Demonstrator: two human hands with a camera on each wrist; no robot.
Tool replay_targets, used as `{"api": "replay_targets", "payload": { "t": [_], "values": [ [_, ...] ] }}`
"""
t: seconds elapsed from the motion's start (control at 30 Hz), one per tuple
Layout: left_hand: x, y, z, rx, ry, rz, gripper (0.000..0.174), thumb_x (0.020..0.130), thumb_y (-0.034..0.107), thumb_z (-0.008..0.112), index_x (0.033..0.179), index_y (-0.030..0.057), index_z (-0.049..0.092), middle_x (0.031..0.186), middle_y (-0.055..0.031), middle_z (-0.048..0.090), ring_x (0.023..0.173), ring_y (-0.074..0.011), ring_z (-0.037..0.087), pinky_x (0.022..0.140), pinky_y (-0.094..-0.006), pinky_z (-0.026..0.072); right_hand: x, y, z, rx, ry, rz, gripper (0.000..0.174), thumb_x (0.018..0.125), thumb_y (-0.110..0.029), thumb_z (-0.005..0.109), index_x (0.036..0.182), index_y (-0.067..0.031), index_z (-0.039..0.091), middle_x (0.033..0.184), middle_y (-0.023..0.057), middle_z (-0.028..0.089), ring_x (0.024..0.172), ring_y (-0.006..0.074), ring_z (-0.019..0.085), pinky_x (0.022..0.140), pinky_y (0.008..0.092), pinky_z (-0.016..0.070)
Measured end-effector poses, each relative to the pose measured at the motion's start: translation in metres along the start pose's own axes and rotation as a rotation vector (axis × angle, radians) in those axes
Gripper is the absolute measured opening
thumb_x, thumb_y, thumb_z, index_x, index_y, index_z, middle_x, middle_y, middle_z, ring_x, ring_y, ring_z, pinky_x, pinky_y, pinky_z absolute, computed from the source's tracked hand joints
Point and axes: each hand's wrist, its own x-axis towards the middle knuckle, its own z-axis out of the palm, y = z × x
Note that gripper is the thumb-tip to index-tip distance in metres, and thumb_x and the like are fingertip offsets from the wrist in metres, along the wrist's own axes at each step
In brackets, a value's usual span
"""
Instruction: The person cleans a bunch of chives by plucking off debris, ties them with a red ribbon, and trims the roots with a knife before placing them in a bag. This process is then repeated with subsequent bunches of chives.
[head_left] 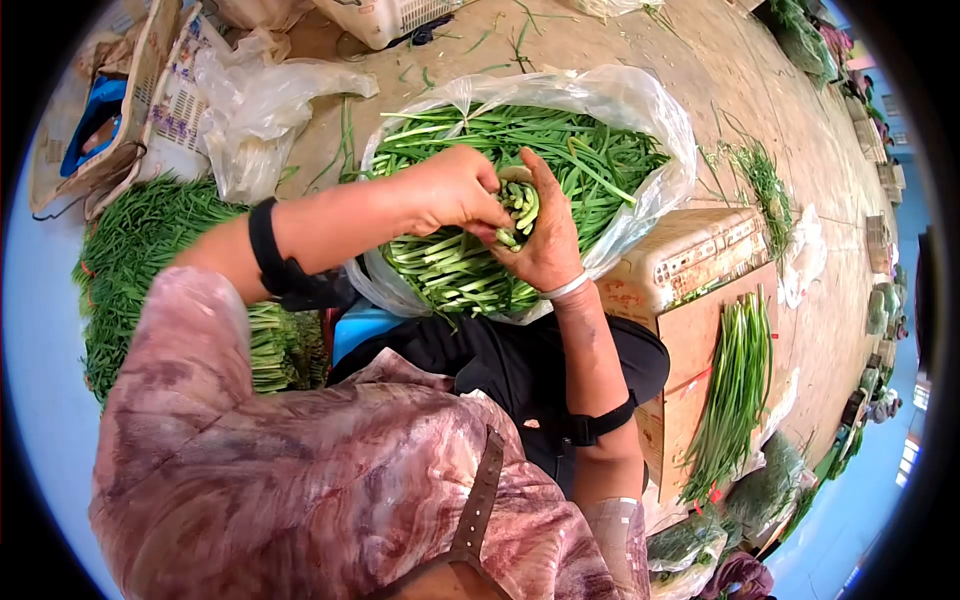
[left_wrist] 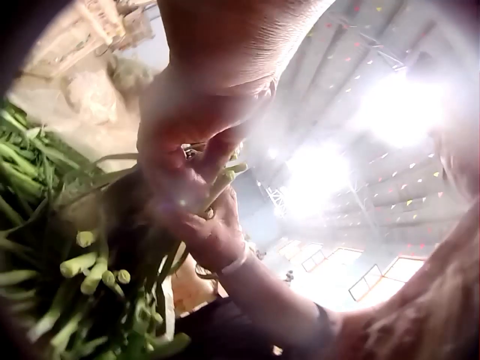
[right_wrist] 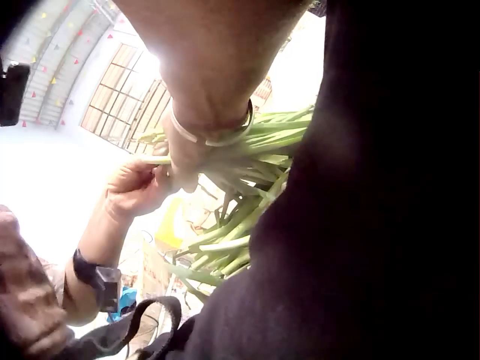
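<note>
My right hand, with a pale bracelet at its wrist, grips a bunch of long green stalks, their cut ends facing up. Close against it, my left hand pinches a single stalk at the edge of the bunch. In the right wrist view, the fingers of the left hand meet at that stalk's pale end. Below both hands lies a big heap of the same stalks in a clear plastic bag. The right palm hides part of the bunch.
Stacked green bundles stand at the left. A cardboard box bears another bunch of stalks at the right, near a white crate. Crumpled plastic and a basket lie at the upper left.
</note>
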Motion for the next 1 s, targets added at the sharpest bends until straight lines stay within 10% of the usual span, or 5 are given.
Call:
{"api": "replay_targets", "payload": {
  "t": [0.13, 0.47, 0.53, 0.7, 1.0],
  "values": [
    [-0.010, 0.002, -0.004, -0.631, 0.006, -0.264, 0.049, 0.070, -0.008, 0.065, 0.112, -0.0094, 0.039, 0.087, -0.0130, 0.054, 0.076, -0.0237, 0.062, 0.070, -0.0365, 0.0561, 0.006, -0.001, -0.004, -0.039, -0.122, -0.052, 0.092, 0.053, -0.015, 0.078, 0.131, -0.0028, 0.030, 0.109, 0.0089, 0.053, 0.100, 0.0291, 0.051, 0.092, 0.0383, 0.0344],
    [-0.021, 0.040, -0.009, 0.411, -0.019, 0.206, 0.073, 0.064, 0.009, 0.067, 0.125, -0.0101, 0.031, 0.100, -0.0274, 0.056, 0.075, -0.0300, 0.062, 0.064, -0.0339, 0.0487, -0.003, 0.000, 0.014, -0.210, 0.178, -0.056, 0.064, 0.059, -0.019, 0.075, 0.114, -0.0058, 0.045, 0.101, 0.0076, 0.057, 0.094, 0.0266, 0.055, 0.095, 0.0459, 0.0323],
    [-0.030, 0.041, -0.015, 0.334, -0.058, 0.279, 0.078, 0.069, 0.003, 0.063, 0.135, -0.0005, 0.020, 0.070, -0.0102, 0.063, 0.060, -0.0126, 0.058, 0.058, -0.0249, 0.0471, -0.006, 0.001, 0.013, -0.170, 0.228, -0.061, 0.054, 0.055, -0.014, 0.074, 0.104, -0.0073, 0.050, 0.092, 0.0069, 0.059, 0.088, 0.0266, 0.056, 0.094, 0.0442, 0.0339],
    [-0.035, -0.037, 0.021, 0.404, 0.292, 0.243, 0.092, 0.067, 0.026, 0.067, 0.136, -0.0040, 0.015, 0.135, -0.0264, 0.029, 0.128, -0.0360, 0.028, 0.105, -0.0393, 0.0243, -0.007, 0.004, 0.010, -0.077, 0.275, -0.058, 0.046, 0.053, -0.006, 0.069, 0.096, -0.0086, 0.053, 0.085, 0.0055, 0.059, 0.084, 0.0265, 0.057, 0.093, 0.0430, 0.0358],
    [-0.023, -0.085, 0.078, 1.002, 0.048, 0.052, 0.084, 0.083, 0.044, 0.048, 0.137, -0.0070, 0.009, 0.144, -0.0227, 0.011, 0.135, -0.0341, 0.004, 0.107, -0.0499, 0.0048, -0.011, -0.010, 0.003, -0.027, 0.279, -0.048, 0.039, 0.054, -0.004, 0.067, 0.091, -0.0083, 0.056, 0.084, 0.0089, 0.058, 0.086, 0.0325, 0.054, 0.081, 0.0384, 0.0415]
  ]
}}
